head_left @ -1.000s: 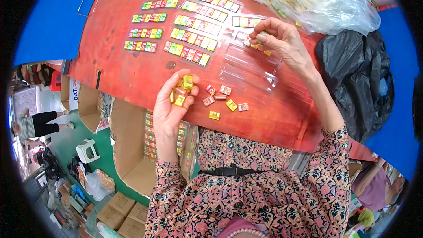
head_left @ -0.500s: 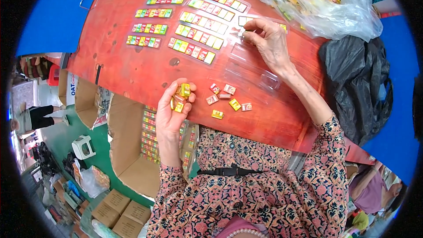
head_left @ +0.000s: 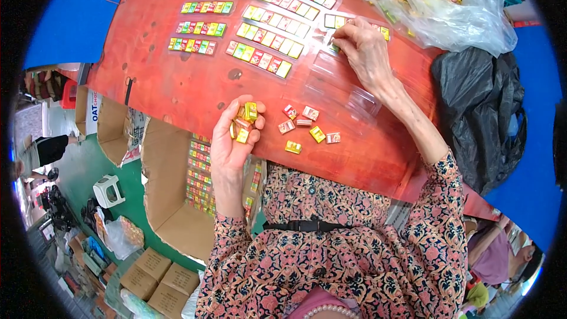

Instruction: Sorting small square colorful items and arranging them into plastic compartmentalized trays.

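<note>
My left hand (head_left: pixel 231 139) is curled palm up, holding several small block-shaped pieces (head_left: pixel 250 111), yellow and reddish, in its fingers. Beyond it, my right hand (head_left: pixel 367 53) bends over a clear plastic tray, thumb and forefinger pinched together. A small greenish piece (head_left: pixel 335 48) shows at those fingertips; the hand partly hides it. Just past this hand lies a partly covered strip of yellow, white and red pieces (head_left: pixel 331 21). Between my hands and nearer me, several loose red and yellow pieces (head_left: pixel 317 134) are scattered on the red table (head_left: pixel 195 88).
Filled clear trays (head_left: pixel 260 67) stand in two columns at the far left. Empty clear trays (head_left: pixel 331 80) lie below my right hand. A clear bag (head_left: pixel 407 12) of pieces and a black bag (head_left: pixel 478 112) are at right. An open carton (head_left: pixel 171 201) with packed pieces stands beside the table.
My right hand stays over the tray, its fingertips slightly shifted, and a greenish piece now shows there. My left hand keeps its pieces. The whole view has shifted slightly.
</note>
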